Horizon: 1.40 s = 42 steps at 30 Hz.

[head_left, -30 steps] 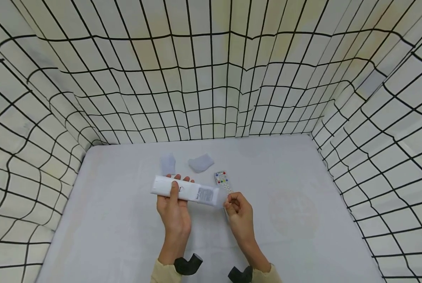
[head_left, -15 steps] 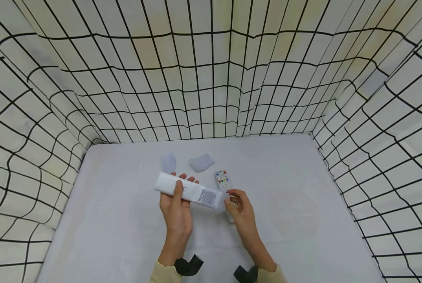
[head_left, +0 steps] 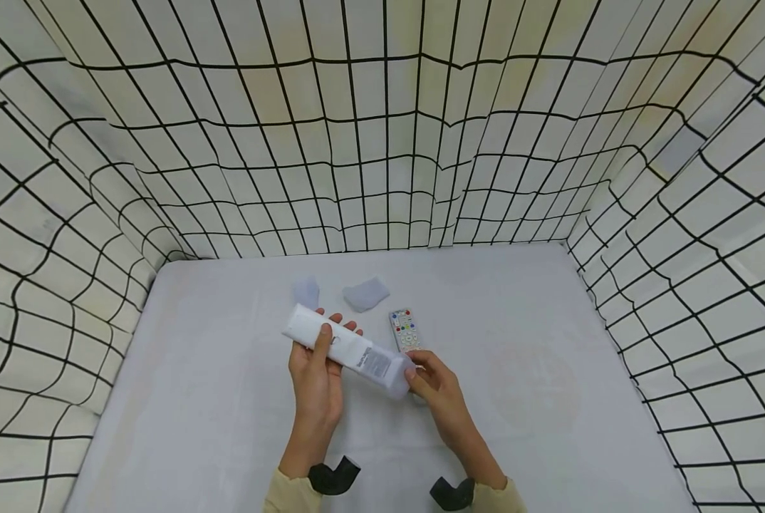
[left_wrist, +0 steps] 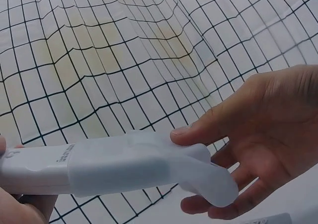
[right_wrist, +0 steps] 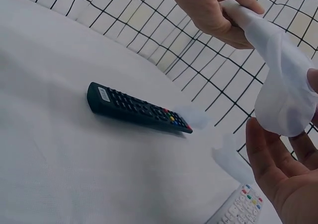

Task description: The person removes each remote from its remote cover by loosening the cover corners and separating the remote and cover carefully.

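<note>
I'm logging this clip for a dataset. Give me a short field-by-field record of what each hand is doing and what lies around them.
left hand: grips the white remote, thumb on top
white remote: held above the table, one end in a translucent cover
right hand: grip on the cover's end, thumb on top
table: grey-white cloth
small remote: coloured buttons, lying on the table beyond the right hand
loose covers: two, lying further back
black remote: on the table, seen only in the right wrist view

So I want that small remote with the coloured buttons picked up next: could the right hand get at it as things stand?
Probably yes, once freed. The small remote lies on the table just beyond the right hand, nothing between. But that hand is busy at the translucent cover end of the white remote, which the left hand holds.
</note>
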Available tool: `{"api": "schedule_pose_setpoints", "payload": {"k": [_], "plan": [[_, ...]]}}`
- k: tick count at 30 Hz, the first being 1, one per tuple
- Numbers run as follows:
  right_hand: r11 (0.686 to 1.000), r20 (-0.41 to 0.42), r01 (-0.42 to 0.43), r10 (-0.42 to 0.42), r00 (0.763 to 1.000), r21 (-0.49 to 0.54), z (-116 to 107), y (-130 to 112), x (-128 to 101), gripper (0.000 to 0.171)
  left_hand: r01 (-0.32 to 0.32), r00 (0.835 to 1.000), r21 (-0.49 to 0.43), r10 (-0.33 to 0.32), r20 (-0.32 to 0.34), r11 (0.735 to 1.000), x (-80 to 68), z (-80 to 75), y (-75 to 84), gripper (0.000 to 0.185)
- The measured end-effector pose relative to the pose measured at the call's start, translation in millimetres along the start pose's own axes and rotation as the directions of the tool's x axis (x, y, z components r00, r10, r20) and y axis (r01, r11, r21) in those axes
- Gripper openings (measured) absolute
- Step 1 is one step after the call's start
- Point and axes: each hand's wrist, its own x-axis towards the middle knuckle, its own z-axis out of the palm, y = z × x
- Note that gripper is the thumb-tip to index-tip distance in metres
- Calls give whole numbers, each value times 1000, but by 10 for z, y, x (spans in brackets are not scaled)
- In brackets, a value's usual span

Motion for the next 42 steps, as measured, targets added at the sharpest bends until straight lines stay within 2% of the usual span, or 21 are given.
{"api": "schedule_pose_setpoints", "payload": {"k": [5, 9, 15, 19, 26, 35, 42], "plan": [[1000, -19, 6, -6, 1000, 27, -2, -15, -3, 31, 11, 1000, 10, -11, 3, 1000, 15, -10, 16, 41], [1000, -56, -13, 14, 998, 8, 12, -31, -3, 30, 13, 1000, 25, -13, 4, 1000, 30, -22, 29, 41], [998, -135, -61, 58, 989, -19, 53, -76, -3, 28, -11, 1000, 41, 10, 14, 999, 48, -47, 35, 42], [998, -166, -56, 54, 985, -6, 72, -108, 5, 25, -30, 999, 33, 30, 13, 999, 55, -65, 41, 44], [998, -160, -55, 57, 986, 16, 59, -119, 14, 21, -33, 999, 21, 32, 7, 999, 53, -86, 58, 43], [997, -144, -46, 55, 988, 60, 33, -117, 2, 25, -37, 999, 13, 37, 8, 999, 51, -89, 53, 44], [995, -156, -47, 60, 986, 85, 7, -137, -5, 22, -49, 998, 29, 48, 35, 998, 46, -93, 53, 46]]}}
